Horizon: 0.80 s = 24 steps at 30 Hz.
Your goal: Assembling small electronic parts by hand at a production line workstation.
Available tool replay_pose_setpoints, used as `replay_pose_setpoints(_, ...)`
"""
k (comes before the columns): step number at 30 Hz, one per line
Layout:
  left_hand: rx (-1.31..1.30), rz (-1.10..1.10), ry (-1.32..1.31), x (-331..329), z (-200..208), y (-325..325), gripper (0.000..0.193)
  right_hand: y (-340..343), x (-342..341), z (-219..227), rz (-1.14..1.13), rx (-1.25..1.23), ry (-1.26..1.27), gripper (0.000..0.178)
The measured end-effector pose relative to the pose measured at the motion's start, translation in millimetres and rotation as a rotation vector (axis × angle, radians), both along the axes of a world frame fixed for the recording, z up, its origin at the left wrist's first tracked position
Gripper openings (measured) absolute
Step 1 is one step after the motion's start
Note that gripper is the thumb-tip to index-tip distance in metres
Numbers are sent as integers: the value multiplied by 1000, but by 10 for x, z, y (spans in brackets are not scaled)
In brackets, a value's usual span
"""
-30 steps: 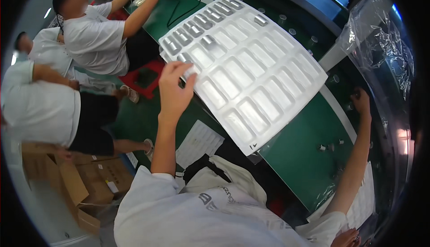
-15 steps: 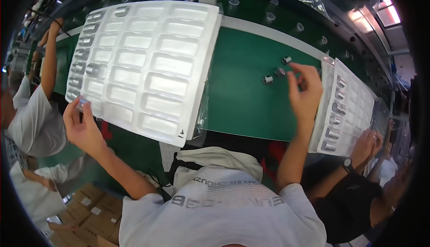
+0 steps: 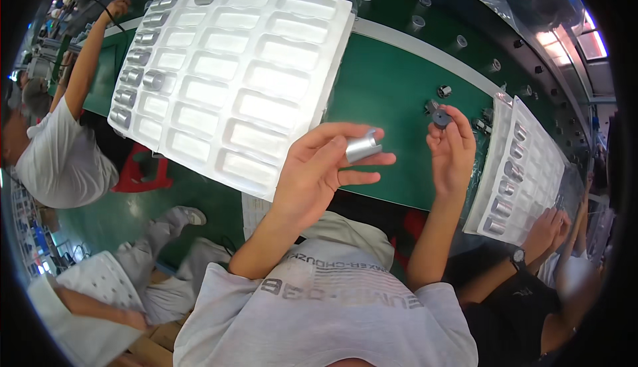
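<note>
My left hand [image 3: 311,177] is in front of my chest, right of the large white tray [image 3: 339,44]. Its thumb and fingers pinch a shiny silver metal sleeve [image 3: 361,148] with a cut-out at its open end. Over the green tabletop [image 3: 392,81], my right hand [image 3: 455,157] holds a dark round disc-like part [image 3: 440,118] with a small centre hole between thumb and fingertips. Just beyond those fingers is a small black-and-silver part [image 3: 444,92]. Silver cylinders [image 3: 153,80] lie in the tray's left pockets; many other pockets hold nothing.
A second white tray [image 3: 535,174] with silver cylinders stands at the right, beside a co-worker's hands [image 3: 548,229]. Small metal parts [image 3: 482,126] lie near it. Behind a pale rail [image 3: 405,48], several cylinders stand upright. Another person [image 3: 66,154] works at the left.
My left hand has moved right from the tray's lower left corner, carrying the silver sleeve. My right hand has closed on the dark round part. The view has shifted slightly.
</note>
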State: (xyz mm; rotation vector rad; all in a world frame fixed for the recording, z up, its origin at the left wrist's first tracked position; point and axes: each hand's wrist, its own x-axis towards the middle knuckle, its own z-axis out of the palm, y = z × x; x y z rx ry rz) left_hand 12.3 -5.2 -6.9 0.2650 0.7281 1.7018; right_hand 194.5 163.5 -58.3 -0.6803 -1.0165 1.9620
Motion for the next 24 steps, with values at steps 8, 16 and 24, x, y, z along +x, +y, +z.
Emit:
replay_pose_setpoints(8, 43, 200, 455, 116, -36, 96, 19, -299, -125, 168, -17, 29, 59, 19)
replay_pose_setpoints(16, 127, 211, 531, 188, -96, 164, 22, -350, -134, 253, 107, 155, 76, 22)
replay_pose_setpoints(24, 99, 177, 577, 224, -101, 154, 23, -347, -158, 325, 158, 427, 30, 26)
